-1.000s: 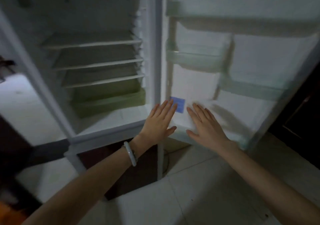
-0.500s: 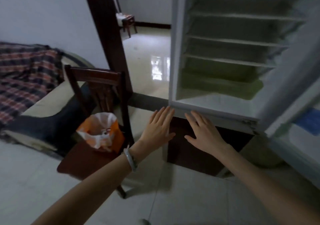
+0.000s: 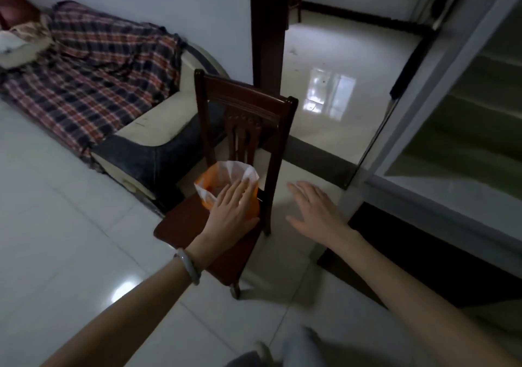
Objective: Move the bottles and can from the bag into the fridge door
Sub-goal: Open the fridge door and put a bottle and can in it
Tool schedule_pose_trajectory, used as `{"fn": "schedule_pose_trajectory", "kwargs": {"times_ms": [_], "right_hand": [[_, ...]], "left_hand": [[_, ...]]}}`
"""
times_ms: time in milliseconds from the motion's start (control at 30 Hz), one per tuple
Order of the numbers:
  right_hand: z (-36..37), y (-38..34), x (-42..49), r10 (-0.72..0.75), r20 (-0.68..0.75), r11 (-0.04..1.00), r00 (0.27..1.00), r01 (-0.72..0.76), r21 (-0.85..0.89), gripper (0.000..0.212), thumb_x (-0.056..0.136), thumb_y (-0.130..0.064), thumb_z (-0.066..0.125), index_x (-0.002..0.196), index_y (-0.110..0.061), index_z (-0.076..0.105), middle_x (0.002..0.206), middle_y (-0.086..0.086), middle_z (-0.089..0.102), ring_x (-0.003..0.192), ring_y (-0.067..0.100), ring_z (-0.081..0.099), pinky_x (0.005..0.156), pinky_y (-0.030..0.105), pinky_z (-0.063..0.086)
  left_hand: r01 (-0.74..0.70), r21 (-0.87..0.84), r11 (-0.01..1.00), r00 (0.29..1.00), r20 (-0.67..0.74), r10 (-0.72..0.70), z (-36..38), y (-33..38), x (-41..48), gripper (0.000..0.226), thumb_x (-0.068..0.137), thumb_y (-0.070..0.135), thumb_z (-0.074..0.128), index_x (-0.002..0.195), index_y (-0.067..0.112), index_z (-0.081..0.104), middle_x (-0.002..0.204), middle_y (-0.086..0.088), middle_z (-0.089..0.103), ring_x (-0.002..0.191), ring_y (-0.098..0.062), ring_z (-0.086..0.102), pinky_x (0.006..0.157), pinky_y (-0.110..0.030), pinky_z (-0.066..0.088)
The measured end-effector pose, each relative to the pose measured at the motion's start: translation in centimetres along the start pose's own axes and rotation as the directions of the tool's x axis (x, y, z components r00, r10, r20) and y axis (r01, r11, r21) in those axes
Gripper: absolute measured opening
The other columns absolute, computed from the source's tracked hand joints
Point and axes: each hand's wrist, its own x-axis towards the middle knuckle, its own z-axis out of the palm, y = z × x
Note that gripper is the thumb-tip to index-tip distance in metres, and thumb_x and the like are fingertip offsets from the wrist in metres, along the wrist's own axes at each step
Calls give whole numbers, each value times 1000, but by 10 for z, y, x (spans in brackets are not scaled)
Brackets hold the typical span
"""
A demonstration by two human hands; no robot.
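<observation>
Fridge (image 3: 466,129) at 3 o'clock, standing open, visible shelves bare, its door out of view. Wooden chair (image 3: 245,104) at centre. Orange-white bag (image 3: 226,174) on chair seat, mouth open, contents hidden. Left hand (image 3: 231,214) over bag, fingers straight and together, holding nothing. Right hand (image 3: 313,211) at bag's 3 o'clock, fingers apart, empty. Judged barely begun: bottles and can all left to move.

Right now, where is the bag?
The bag sits on the chair seat, centre of the head view, partly hidden by the left hand, left of the fridge.
</observation>
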Motion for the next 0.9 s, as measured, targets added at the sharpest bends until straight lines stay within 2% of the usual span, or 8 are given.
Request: {"fn": "schedule_pose_trajectory", "kwargs": {"times_ms": [67, 100, 233, 333, 433, 600, 767, 900], "right_hand": [[9, 1, 24, -30, 26, 999, 999, 30, -10, 71, 89, -37, 55, 146, -14, 18, 147, 11, 29, 136, 24, 26, 111, 32, 22], [14, 3, 36, -42, 42, 999, 998, 43, -9, 72, 89, -37, 54, 146, -14, 18, 147, 11, 29, 136, 23, 25, 111, 32, 23], [35, 13, 85, -99, 96, 995, 990, 99, 10, 71, 88, -37, 56, 145, -14, 19, 147, 11, 30, 136, 24, 26, 111, 32, 23], [52, 24, 123, -156, 146, 988, 977, 151, 41, 70, 87, -36, 58, 143, -12, 24, 145, 12, 33, 134, 26, 29, 109, 33, 26], [70, 38, 155, -207, 178, 978, 962, 199, 67, 67, 86, -35, 58, 142, -13, 27, 142, 12, 35, 132, 26, 31, 108, 35, 29], [106, 71, 214, -237, 287, 970, 928, 212, 118, 65, 88, -32, 57, 142, -12, 26, 145, 11, 32, 135, 26, 27, 111, 35, 23], [137, 93, 254, -241, 385, 969, 891, 201, 142, 62, 89, -29, 56, 142, -12, 27, 148, 10, 30, 137, 24, 23, 112, 34, 21], [160, 99, 276, -289, 411, 955, 865, 235, 179, 57, 90, -25, 55, 140, -11, 32, 146, 9, 33, 135, 23, 26, 108, 32, 27]], "left_hand": [[40, 28, 999, 999, -11, -40, 8, -18, 1, 78, 81, 47, 61, 141, 7, 32, 146, -16, 38, 134, -31, 35, 108, -47, 24], [72, 17, 997, 997, -14, -72, 14, -26, 1, 77, 81, 47, 61, 141, 7, 33, 145, -16, 40, 134, -31, 36, 107, -47, 23], [215, -35, 976, 976, 46, -213, 45, -56, 8, 79, 85, 54, 50, 145, 11, 23, 151, -14, 30, 139, -29, 24, 111, -44, 13], [296, -28, 955, 949, 120, -291, 66, -74, 20, 81, 85, 54, 49, 147, 12, 18, 152, -14, 25, 141, -29, 20, 113, -42, 10], [370, -6, 929, 921, 136, -366, 80, -84, 34, 81, 84, 50, 54, 146, 9, 21, 152, -16, 25, 140, -30, 22, 112, -42, 10], [528, -52, 848, 841, 173, -513, 113, -93, 61, 84, 84, 50, 57, 147, 11, 17, 153, -13, 22, 142, -27, 17, 112, -40, 6], [590, -69, 804, 791, 250, -559, 144, -99, 81, 80, 88, 47, 53, 148, 12, 12, 155, -12, 17, 143, -25, 11, 113, -38, 1], [617, -163, 770, 783, 221, -581, 155, -114, 98, 78, 87, 44, 57, 147, 13, 17, 154, -11, 23, 142, -25, 19, 112, -36, 5]]}}
